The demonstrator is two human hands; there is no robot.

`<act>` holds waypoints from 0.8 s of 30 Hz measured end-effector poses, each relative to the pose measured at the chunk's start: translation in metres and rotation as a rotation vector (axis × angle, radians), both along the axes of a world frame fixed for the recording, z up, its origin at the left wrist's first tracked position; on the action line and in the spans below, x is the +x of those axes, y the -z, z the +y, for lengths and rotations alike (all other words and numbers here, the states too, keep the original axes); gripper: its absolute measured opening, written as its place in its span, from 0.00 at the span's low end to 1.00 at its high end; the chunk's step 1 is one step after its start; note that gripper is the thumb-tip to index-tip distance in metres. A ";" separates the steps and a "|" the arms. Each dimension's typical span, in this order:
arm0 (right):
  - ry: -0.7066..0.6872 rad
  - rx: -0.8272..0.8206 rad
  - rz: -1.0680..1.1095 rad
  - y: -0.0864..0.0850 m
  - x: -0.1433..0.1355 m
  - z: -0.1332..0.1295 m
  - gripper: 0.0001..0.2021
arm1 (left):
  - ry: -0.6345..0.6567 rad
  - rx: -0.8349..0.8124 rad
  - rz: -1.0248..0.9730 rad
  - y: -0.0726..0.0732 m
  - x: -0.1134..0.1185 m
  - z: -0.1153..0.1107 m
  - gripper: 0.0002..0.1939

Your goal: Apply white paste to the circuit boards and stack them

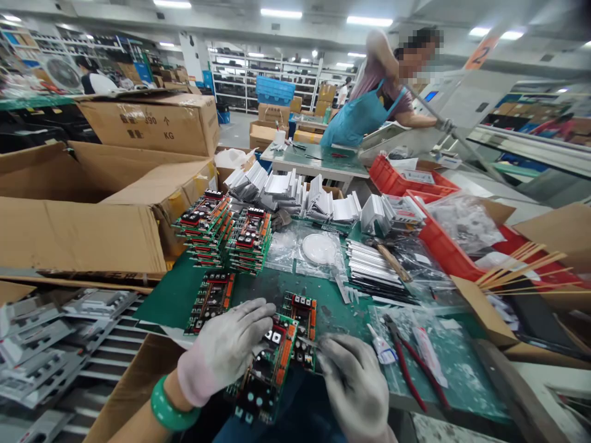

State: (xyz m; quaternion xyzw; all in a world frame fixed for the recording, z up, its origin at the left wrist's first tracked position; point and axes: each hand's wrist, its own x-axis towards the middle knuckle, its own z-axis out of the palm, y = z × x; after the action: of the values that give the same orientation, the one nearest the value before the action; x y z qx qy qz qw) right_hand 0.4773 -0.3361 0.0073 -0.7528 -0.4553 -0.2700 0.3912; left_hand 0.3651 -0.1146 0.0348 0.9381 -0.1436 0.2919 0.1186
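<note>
"Fingers first?"

"Left hand (231,347), gloved: fingers closed over the upper edge of a circuit board (263,381). Right hand (353,381), also gloved: fingers curled together by the board's right side; whether they pinch the thin metallic piece (305,341) there, cannot tell."

"Board position?"

"Tilted in front of the body, above the near table edge, partly overlapping a second board (301,306) on the table. The left grip probably steadies it, leaving its right side reachable."

"Other placements?"

"Third board (212,299) to the left; two board stacks (205,231) (250,243) behind it, presumably piled to save room. Red-handled pliers (407,363), a small bottle (382,346) and a tube (429,354) lie right, likely for easy reach."

"Surface?"

"Green, scuffed, white-flecked at right. Metal strips (376,267) and a hammer (394,261) farther back; silver profiles (284,187) beyond."

"Room?"

"Workshop under strip lights. Cardboard boxes left, red crates right, shelving behind. One person in a blue apron (362,117) leans, gripping a long pole."
</note>
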 end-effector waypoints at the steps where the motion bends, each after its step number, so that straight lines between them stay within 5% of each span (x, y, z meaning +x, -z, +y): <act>1: 0.002 -0.008 -0.008 0.001 0.000 0.000 0.06 | -0.002 0.007 -0.005 0.000 0.000 -0.001 0.14; 13: 0.055 -0.123 -0.277 -0.017 -0.006 0.008 0.10 | -0.023 0.073 -0.004 0.002 -0.005 -0.009 0.15; 24: 0.010 -0.078 -0.244 -0.017 -0.004 -0.001 0.07 | -0.044 0.046 -0.061 -0.002 -0.007 -0.012 0.12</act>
State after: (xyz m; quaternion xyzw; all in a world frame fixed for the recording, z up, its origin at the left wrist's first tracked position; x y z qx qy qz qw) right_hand 0.4729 -0.3370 0.0247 -0.7313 -0.5061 -0.3433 0.3020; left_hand 0.3585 -0.1262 0.0369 0.9342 -0.1334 0.3196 0.0861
